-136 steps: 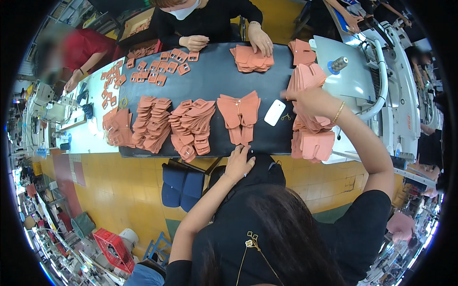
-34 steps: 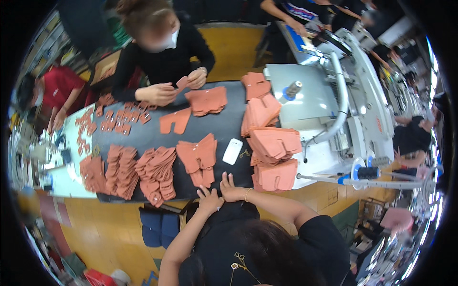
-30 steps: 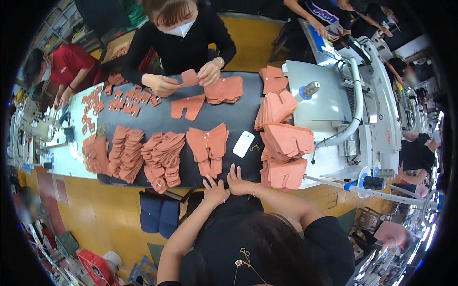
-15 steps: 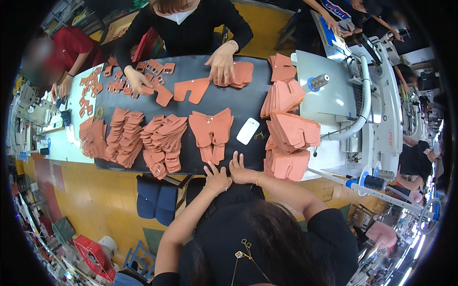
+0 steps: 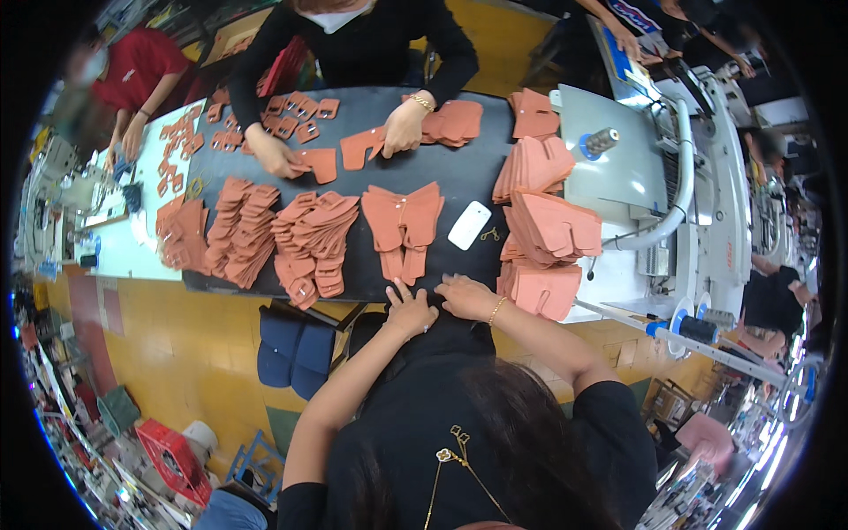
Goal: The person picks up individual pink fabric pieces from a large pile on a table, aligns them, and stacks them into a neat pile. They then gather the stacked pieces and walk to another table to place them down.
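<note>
My left hand (image 5: 411, 313) rests at the near edge of the black table top (image 5: 477, 168), fingers spread and holding nothing. Beside it lies my right hand (image 5: 468, 298), also without anything in it, its fingers loosely stretched. Just beyond my fingertips is a fanned stack of orange-brown cut pieces (image 5: 404, 216) with a slot down its middle. A white phone (image 5: 470, 226) and small yellow-handled snips (image 5: 490, 234) lie past my right hand. Across the table, a co-worker's hands (image 5: 403, 129) hold two notched orange pieces (image 5: 359, 148).
Several piles of orange pieces (image 5: 240, 231) line the table's left, and taller stacks (image 5: 543, 225) its right side. A sewing machine (image 5: 720, 190) and thread cones (image 5: 603, 142) stand to the right. A blue chair (image 5: 296, 350) is at my left. Another person in red works far left.
The view has shifted, so the table sits higher. My left fingers have spread a little more, and my right fingers have bent slightly. The co-worker's right-side hand has moved from a stack to a notched piece.
</note>
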The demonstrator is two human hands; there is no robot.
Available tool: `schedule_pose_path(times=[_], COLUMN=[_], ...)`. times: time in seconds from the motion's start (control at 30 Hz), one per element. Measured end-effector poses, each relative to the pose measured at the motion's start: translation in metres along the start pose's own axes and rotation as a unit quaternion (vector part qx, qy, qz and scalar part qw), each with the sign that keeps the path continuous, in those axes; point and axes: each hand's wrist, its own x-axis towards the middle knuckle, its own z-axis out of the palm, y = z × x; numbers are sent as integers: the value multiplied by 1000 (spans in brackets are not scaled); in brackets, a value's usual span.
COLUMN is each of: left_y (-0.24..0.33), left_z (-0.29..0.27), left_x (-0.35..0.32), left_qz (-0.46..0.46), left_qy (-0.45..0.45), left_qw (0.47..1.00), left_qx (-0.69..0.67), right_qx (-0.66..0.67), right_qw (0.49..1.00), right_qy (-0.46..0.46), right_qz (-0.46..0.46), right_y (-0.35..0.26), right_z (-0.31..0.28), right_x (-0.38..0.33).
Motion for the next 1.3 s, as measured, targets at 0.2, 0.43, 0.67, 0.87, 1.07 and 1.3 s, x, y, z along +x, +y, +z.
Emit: schedule_pose_path(times=[0.2, 0.43, 0.67, 0.87, 1.07, 1.3], left_y=[-16, -11, -12, -2, -9, -26], left_z=[12, 6, 7, -3, 0, 26], left_x=[16, 15, 15, 5, 7, 40], left_qz=[44, 30, 33, 2, 39, 63], left_qy=[2, -24, -17, -32, -41, -38], left_qw=[998, 999, 998, 999, 998, 995], left_qx=[53, 34, 48, 25, 12, 61], right_qx=[-109, -210, -246, -84, -167, -192], right_qw=[950, 942, 935, 976, 978, 964], right_qy=[-272, 209, 188, 170, 27, 90], right_qz=[107, 155, 175, 104, 118, 162], right_y=[-5, 6, 7, -8, -2, -15], right_z=[-133, -192, -168, -76, 27, 48], right_x=[-86, -120, -86, -3, 33, 50])
